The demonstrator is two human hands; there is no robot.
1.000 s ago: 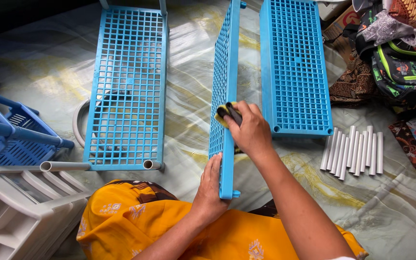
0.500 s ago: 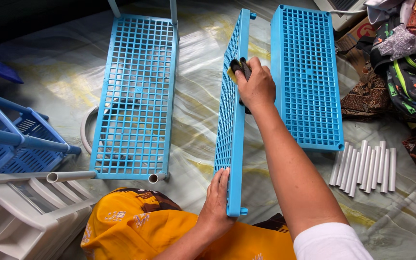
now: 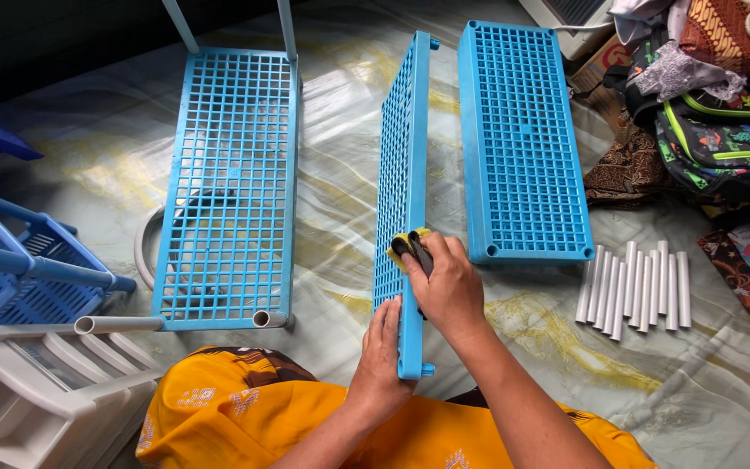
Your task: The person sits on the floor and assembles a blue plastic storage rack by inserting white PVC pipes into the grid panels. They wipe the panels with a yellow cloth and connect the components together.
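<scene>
A blue plastic grid shelf panel [image 3: 399, 156] stands on its long edge in the middle, running away from me. My left hand [image 3: 382, 347] grips its near end and holds it upright. My right hand [image 3: 446, 287] presses a yellow and black sponge [image 3: 411, 244] against the panel's right face near the near end. A second blue shelf panel [image 3: 523, 139] lies flat just to the right. A third blue panel [image 3: 229, 187] with white tube legs lies flat on the left.
Several white plastic tubes [image 3: 635, 287] lie side by side at the right. A pile of bags and cloth [image 3: 705, 104] fills the far right. Blue and white plastic racks [image 3: 19, 287] stand at the left. A pale plastic sheet [image 3: 332, 217] covers the floor.
My right hand with the sponge has slid back along the upright panel from its far part toward me. My left hand keeps its grip on the near end.
</scene>
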